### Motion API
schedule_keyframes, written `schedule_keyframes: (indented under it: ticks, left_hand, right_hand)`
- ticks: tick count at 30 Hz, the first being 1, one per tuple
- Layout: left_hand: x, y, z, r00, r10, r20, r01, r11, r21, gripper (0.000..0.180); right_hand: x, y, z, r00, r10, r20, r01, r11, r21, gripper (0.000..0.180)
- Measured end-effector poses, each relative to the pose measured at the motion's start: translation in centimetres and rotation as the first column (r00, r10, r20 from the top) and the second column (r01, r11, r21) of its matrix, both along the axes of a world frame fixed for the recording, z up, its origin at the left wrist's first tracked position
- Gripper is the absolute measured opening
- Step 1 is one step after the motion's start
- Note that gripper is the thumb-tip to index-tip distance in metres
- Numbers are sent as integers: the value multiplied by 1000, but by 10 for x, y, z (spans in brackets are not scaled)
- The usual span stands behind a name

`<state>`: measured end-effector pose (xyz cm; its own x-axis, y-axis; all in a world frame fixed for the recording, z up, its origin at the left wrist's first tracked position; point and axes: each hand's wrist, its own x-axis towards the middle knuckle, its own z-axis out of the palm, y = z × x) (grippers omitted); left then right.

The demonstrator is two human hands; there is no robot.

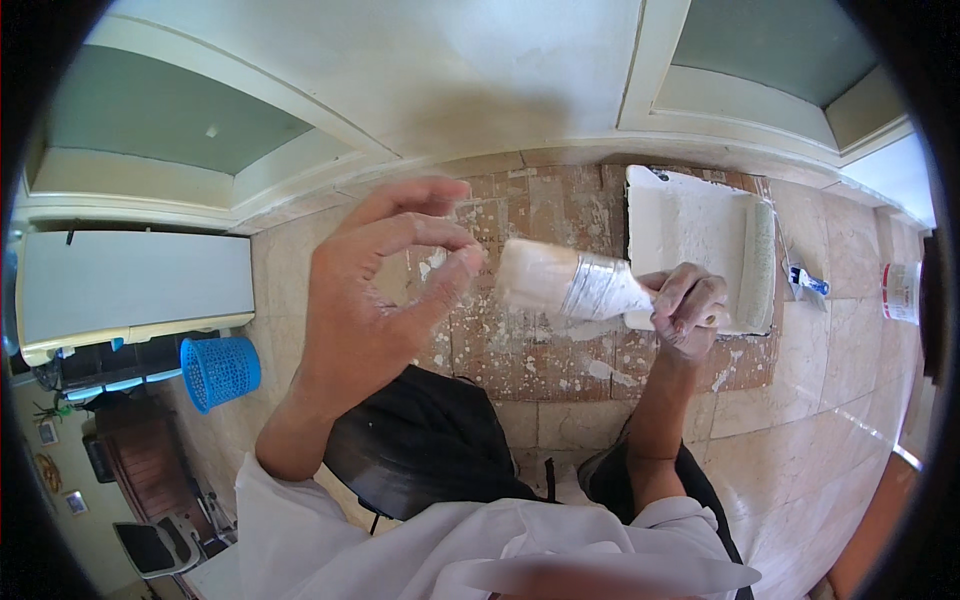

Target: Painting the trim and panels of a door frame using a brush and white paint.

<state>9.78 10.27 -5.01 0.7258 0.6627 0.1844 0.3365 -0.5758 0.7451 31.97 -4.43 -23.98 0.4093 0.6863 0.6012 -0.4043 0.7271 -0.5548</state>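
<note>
My right hand (688, 305) grips the handle of a wide paintbrush (570, 284) held sideways, its pale bristles pointing left. My left hand (375, 290) is raised next to the bristle tips, thumb and fingers pinched together right by them, with white paint specks on the skin. Whether the fingers hold anything small I cannot tell. Below the hands lies paint-spattered brown cardboard (540, 350) on the floor.
A white paint tray (680, 225) with a roller (763, 262) in it sits on the cardboard by the wall. A blue mesh basket (220, 372) stands at the left. A clear plastic cup (900, 292) is at the far right. A white wall with green panels runs ahead.
</note>
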Motion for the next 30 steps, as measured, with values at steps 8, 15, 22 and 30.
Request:
schedule_keyframes:
  ticks: [8,15,22,30]
  left_hand:
    - [16,5,-26,993,-55,-104,70,987,145,10]
    - [126,-17,-182,741,-646,-182,622,763,-175,16]
    - [281,-99,-343,751,-394,-530,621,694,364,44]
    - [279,-98,-368,745,-130,-654,663,248,706,45]
  right_hand:
    - [138,-25,94,641,113,759,474,720,-508,15]
    - [190,-119,122,612,427,665,617,268,-740,8]
    - [190,-208,79,729,79,679,635,291,-716,9]
    - [188,-232,61,840,-89,535,538,263,-801,8]
